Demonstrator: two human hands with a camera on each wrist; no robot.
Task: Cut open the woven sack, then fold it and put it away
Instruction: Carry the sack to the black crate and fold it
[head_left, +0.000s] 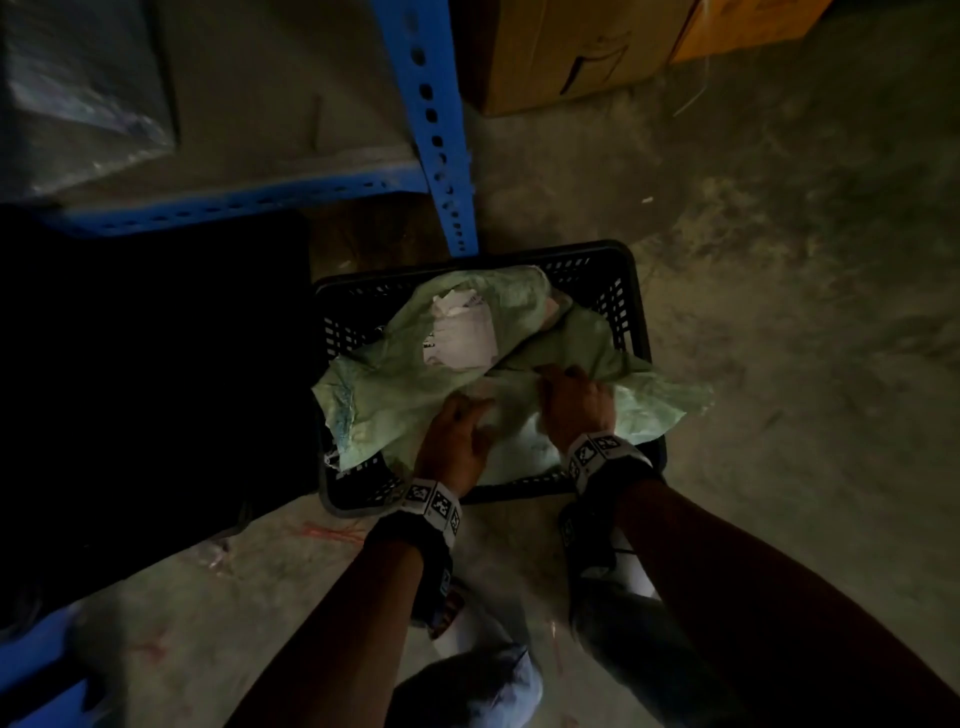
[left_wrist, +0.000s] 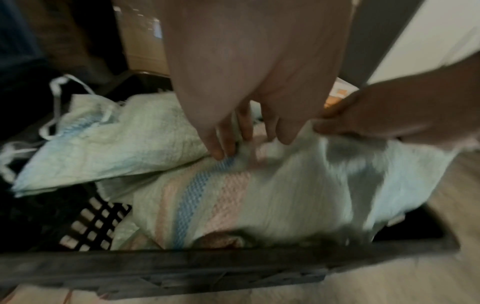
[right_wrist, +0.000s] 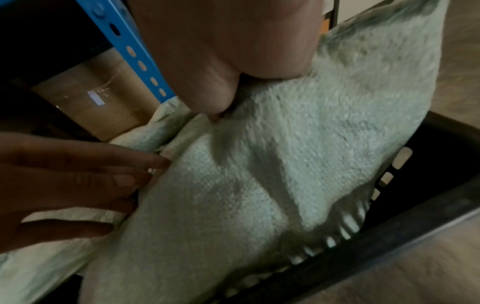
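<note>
Far left: dark mass on the floor, unidentifiable. Blue shelf upright (head_left: 439, 130), perforated, foot just behind the crate's far rim. Black slotted crate (head_left: 621, 312) on concrete floor (head_left: 779, 312); bare floor to its right and on the near side. Contents: pale green woven sack (head_left: 410, 379), crumpled, corners spilling over the left and right rims; more sacking beneath it, with blue and pink stripes. Left hand (head_left: 454, 441): fingers straight, fingertips pressing the sack's fold. Right hand (head_left: 576, 402): fingers curled, gripping a bunched edge of the sack. Cardboard box (head_left: 561, 52) beyond, far right.
</note>
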